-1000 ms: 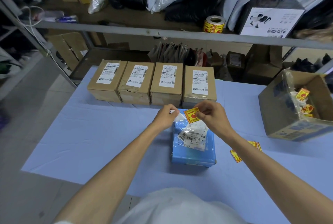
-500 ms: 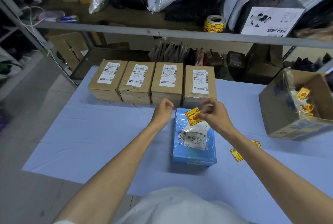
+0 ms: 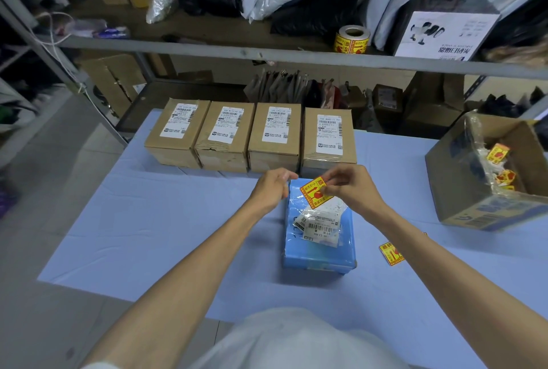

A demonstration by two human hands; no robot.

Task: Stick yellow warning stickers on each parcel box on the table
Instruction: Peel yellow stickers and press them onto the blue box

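My right hand [image 3: 351, 187] pinches a yellow warning sticker [image 3: 315, 193] by its right edge, holding it tilted just above the far end of the blue parcel [image 3: 318, 253]. My left hand [image 3: 271, 189] hovers beside the sticker with fingers loosely curled and holding nothing; whether it touches the parcel I cannot tell. Both forearms reach forward over the blue surface [image 3: 148, 235]. The blue parcel lies close in front of me, with a crumpled white shipping label [image 3: 321, 224] on top. Just beyond my hands, four brown parcel boxes [image 3: 252, 137] stand side by side in a row, each with a white label. Another yellow sticker [image 3: 391, 253] lies on the surface, partly hidden by my right arm. At far right, an open cardboard box [image 3: 486, 190] holds more stickers, cut off by the edge. A sticker roll [image 3: 352, 39] sits on the shelf behind.
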